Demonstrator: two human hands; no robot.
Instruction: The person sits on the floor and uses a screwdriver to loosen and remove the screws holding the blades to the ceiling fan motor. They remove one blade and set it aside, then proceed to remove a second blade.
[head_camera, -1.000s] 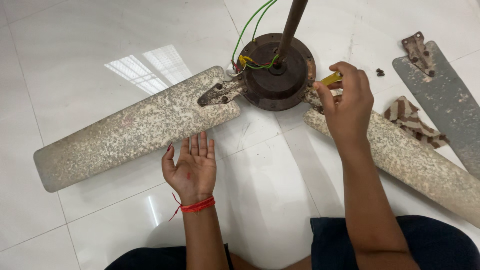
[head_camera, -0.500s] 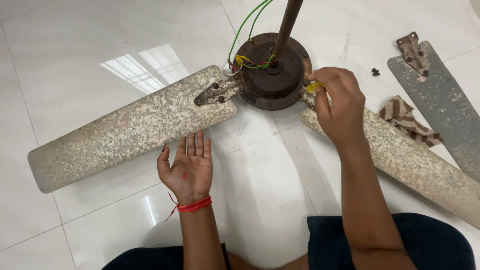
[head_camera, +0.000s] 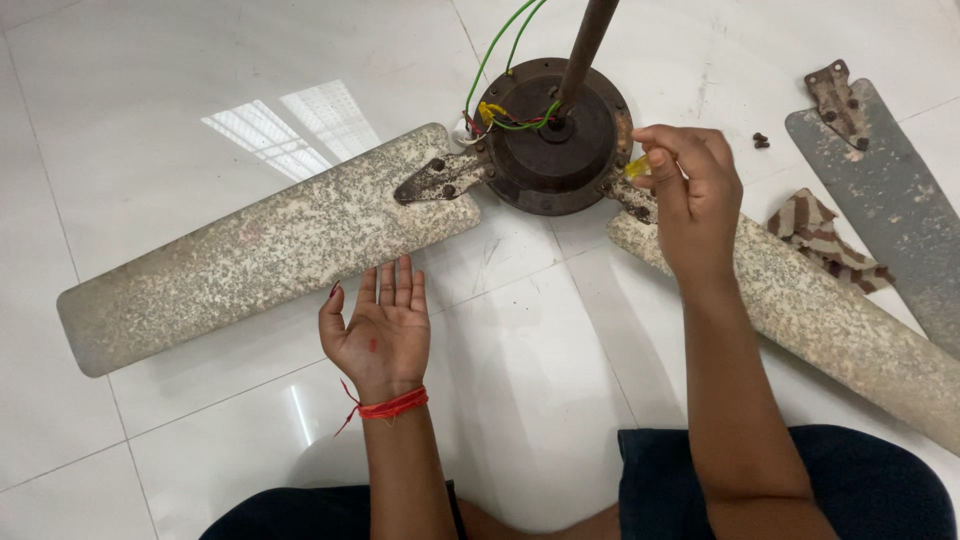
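Screwdriver (head_camera: 637, 167) in right hand (head_camera: 690, 195), beside motor (head_camera: 555, 140)

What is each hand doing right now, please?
Left hand: open, palm up, empty, beside the fan blade.
Right hand: closed on a yellow-handled tool at the fan hub.

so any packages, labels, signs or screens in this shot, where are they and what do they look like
None in view. There is only a rusty brown fan motor with speckled cream blades on white floor tiles, a grey loose blade at the right, and a striped cloth beside it.
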